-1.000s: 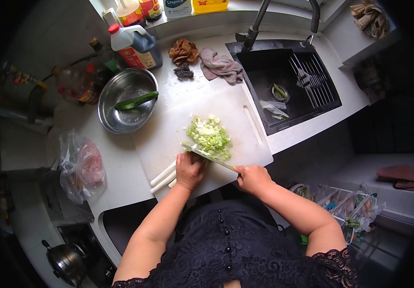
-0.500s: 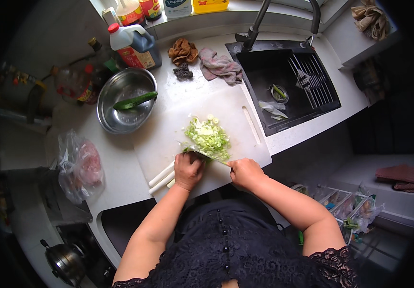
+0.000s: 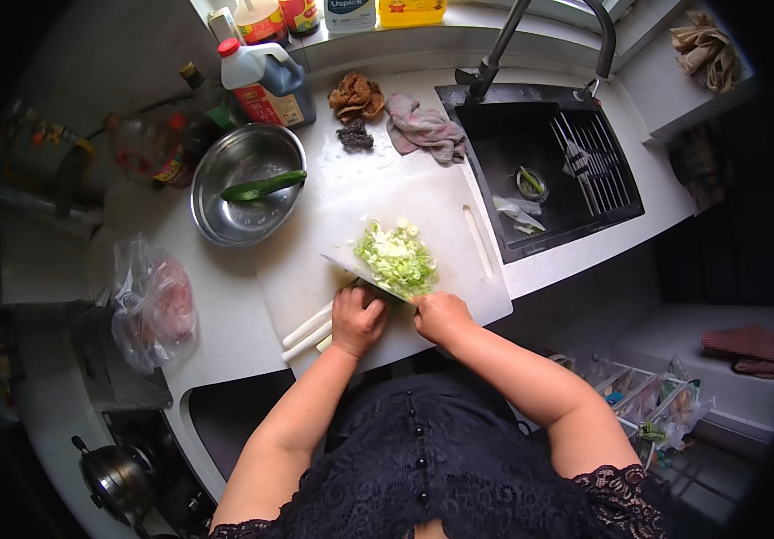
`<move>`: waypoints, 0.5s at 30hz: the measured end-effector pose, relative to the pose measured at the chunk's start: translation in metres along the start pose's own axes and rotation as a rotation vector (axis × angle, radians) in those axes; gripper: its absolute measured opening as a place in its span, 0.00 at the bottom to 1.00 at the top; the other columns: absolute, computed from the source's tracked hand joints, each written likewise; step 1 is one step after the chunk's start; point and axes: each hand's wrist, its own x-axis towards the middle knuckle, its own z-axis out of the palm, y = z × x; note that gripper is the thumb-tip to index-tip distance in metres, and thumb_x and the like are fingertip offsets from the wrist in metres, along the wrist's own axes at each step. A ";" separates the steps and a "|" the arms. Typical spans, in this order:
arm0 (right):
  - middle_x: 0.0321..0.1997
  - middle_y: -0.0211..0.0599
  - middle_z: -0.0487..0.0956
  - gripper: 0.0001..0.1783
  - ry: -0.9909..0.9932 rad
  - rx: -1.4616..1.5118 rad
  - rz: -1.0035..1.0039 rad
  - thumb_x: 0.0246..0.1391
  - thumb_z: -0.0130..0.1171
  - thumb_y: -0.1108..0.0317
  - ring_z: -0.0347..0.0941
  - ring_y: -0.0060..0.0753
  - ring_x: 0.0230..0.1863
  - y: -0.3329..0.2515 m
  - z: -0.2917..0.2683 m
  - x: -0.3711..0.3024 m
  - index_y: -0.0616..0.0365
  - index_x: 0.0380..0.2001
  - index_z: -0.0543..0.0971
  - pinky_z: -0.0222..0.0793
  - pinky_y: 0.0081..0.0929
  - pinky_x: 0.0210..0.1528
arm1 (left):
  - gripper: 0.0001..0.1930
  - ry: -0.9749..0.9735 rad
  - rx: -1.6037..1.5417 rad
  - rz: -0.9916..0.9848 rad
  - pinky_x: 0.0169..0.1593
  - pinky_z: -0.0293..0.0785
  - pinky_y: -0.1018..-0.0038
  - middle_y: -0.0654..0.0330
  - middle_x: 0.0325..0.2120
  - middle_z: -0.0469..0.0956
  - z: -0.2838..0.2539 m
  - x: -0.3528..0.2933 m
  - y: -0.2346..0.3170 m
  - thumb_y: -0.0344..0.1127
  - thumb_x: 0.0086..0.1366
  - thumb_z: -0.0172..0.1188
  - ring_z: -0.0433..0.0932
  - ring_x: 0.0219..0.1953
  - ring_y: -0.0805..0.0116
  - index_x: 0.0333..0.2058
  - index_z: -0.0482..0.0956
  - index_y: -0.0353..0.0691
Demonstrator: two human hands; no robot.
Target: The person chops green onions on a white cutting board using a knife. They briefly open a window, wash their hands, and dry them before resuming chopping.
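Note:
My left hand (image 3: 357, 320) is closed around a bunch of scallions, pressing it to the white cutting board (image 3: 302, 238). The white stalks (image 3: 308, 332) stick out behind that hand, toward the board's near left corner. In my right hand (image 3: 443, 316) is the handle of a kitchen knife (image 3: 356, 269). Its blade slants up and left, just beyond my left fingertips, and hides part of the scallions. A loose heap of chopped scallion (image 3: 398, 258) lies on the far side of the blade.
Left of the board stands a steel bowl (image 3: 212, 229) holding a cucumber (image 3: 266, 186). A plastic bag of pink meat (image 3: 170, 301) lies farther left. A rag (image 3: 425, 128), a dark scrubber (image 3: 355, 136) and bottles (image 3: 266, 85) stand behind; a black sink (image 3: 504, 135) is at right.
My right hand has slid left, closer to my left hand, and the knife tip now reaches farther left past my fingers. The view has shifted slightly.

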 end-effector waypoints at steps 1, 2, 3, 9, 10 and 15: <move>0.30 0.49 0.82 0.15 0.038 0.004 -0.013 0.47 0.54 0.66 0.79 0.55 0.34 -0.001 0.007 0.005 0.50 0.38 0.84 0.75 0.48 0.40 | 0.09 -0.001 0.003 0.006 0.40 0.68 0.61 0.58 0.33 0.73 0.000 0.000 -0.001 0.33 0.47 0.68 0.72 0.36 0.54 0.28 0.77 0.47; 0.28 0.47 0.82 0.16 0.075 0.008 -0.026 0.46 0.55 0.66 0.78 0.54 0.32 0.001 0.013 0.009 0.48 0.40 0.84 0.75 0.48 0.39 | 0.09 -0.005 0.007 0.003 0.40 0.68 0.61 0.58 0.33 0.73 0.000 -0.001 -0.001 0.33 0.47 0.68 0.72 0.36 0.54 0.29 0.78 0.47; 0.28 0.47 0.81 0.16 0.114 0.050 -0.059 0.46 0.55 0.65 0.78 0.54 0.32 0.006 0.018 0.011 0.47 0.40 0.84 0.75 0.48 0.38 | 0.09 -0.005 0.008 0.001 0.40 0.68 0.61 0.57 0.34 0.73 0.001 -0.001 -0.001 0.33 0.47 0.68 0.72 0.36 0.54 0.29 0.78 0.46; 0.29 0.46 0.82 0.15 0.179 0.166 -0.094 0.48 0.54 0.65 0.79 0.53 0.34 0.008 -0.005 -0.012 0.47 0.40 0.84 0.76 0.46 0.41 | 0.09 -0.011 -0.012 -0.013 0.42 0.68 0.60 0.58 0.35 0.73 -0.003 -0.001 -0.002 0.34 0.47 0.67 0.71 0.38 0.54 0.29 0.79 0.46; 0.29 0.47 0.82 0.15 0.174 0.156 -0.101 0.48 0.54 0.65 0.79 0.53 0.34 0.006 -0.007 -0.016 0.47 0.40 0.84 0.76 0.46 0.41 | 0.09 -0.012 -0.016 -0.020 0.43 0.68 0.60 0.58 0.35 0.73 -0.002 -0.001 -0.001 0.35 0.47 0.67 0.71 0.39 0.55 0.28 0.79 0.46; 0.31 0.48 0.82 0.15 0.151 0.123 -0.093 0.48 0.55 0.66 0.79 0.54 0.34 -0.003 -0.012 -0.026 0.47 0.40 0.84 0.76 0.47 0.40 | 0.08 -0.011 -0.014 -0.030 0.44 0.68 0.60 0.59 0.36 0.74 -0.001 -0.001 0.001 0.36 0.48 0.66 0.71 0.40 0.55 0.29 0.80 0.46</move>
